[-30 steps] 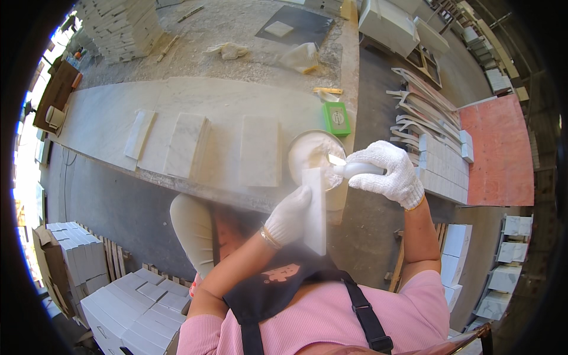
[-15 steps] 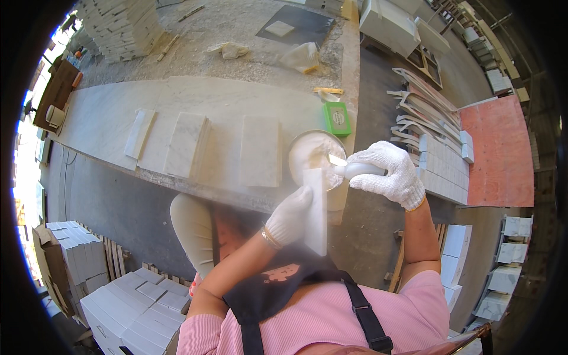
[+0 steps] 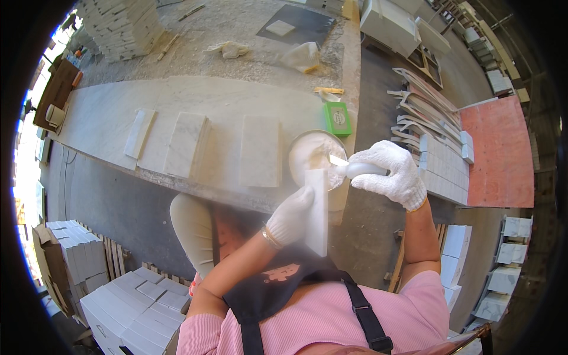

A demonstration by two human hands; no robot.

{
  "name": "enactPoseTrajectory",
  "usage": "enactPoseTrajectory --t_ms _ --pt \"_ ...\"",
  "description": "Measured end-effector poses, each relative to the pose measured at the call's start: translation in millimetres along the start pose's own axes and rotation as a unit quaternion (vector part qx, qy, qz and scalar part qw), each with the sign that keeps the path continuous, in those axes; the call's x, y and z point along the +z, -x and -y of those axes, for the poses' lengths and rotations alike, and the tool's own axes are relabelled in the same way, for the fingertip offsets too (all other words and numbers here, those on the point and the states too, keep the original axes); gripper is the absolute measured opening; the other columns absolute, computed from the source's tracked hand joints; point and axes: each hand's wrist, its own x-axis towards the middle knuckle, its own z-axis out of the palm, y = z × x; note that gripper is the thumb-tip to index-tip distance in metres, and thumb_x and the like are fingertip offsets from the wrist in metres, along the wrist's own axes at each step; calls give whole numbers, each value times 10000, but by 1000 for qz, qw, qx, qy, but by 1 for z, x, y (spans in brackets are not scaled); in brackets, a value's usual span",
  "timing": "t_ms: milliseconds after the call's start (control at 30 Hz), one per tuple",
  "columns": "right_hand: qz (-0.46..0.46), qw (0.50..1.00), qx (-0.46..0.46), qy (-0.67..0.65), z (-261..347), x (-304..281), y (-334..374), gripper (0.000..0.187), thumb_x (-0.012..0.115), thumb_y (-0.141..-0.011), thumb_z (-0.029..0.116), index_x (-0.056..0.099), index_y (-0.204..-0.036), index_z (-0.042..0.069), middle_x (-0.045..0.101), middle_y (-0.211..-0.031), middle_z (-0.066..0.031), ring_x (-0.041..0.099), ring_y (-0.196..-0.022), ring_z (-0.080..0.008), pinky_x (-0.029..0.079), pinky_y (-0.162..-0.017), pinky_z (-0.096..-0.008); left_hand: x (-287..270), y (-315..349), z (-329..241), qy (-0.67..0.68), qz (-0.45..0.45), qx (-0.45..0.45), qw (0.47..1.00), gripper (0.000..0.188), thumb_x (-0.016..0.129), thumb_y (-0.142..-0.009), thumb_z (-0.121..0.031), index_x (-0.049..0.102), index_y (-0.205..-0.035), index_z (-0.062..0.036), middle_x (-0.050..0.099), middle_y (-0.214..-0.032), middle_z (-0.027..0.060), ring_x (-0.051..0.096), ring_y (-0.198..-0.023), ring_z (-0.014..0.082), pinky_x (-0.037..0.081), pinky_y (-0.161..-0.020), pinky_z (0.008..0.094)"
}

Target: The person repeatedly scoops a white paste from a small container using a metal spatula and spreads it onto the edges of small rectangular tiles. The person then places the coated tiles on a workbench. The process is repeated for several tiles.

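My left hand (image 3: 291, 216), in a white glove, is closed around a white marble tile (image 3: 318, 219) held on edge at the near side of the table. My gloved right hand (image 3: 393, 174) grips a putty knife (image 3: 365, 169) by its pale, rounded handle. Its short blade points left, over a round bowl (image 3: 326, 132) of white paste or powder (image 3: 307, 151). The tile's far end overlaps the near part of the bowl in the picture and hides some of it. Whether the blade touches the paste, I cannot tell.
Left of the bowl, tiles (image 3: 260, 151) lie on a marble slab (image 3: 225, 94). A green box (image 3: 337, 119) sits just beyond the bowl, near the table's right edge. Boxes (image 3: 133, 307) stand at lower left; stacked pieces (image 3: 441, 171) and a red board (image 3: 497, 151) lie to the right.
Very little differs. My right hand with the putty knife and the tile in my left hand have shifted a trace to the right.
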Motion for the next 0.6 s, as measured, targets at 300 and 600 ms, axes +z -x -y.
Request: enactPoseTrajectory --t_ms 300,600 --pt "-42 945 178 -273 -31 16 -26 390 816 -813 57 696 -1180 3 706 -1102 -46 646 -1036 -130 526 -935 -293 18 7 -12 -155 -126 45 979 401 550 -1060 -251 531 -1383 -15 623 -1141 21 589 -958 99 519 -847 296" --pt "-21 977 164 -134 -81 75 -116 286 800 -866 252 737 -1092 90 739 -1099 -71 685 -1030 -184 532 -915 -318 40 15 -19 -233 -201 113 945 405 623 -1018 -226 553 -1348 -2 639 -1127 36 606 -967 125 526 -846 308"
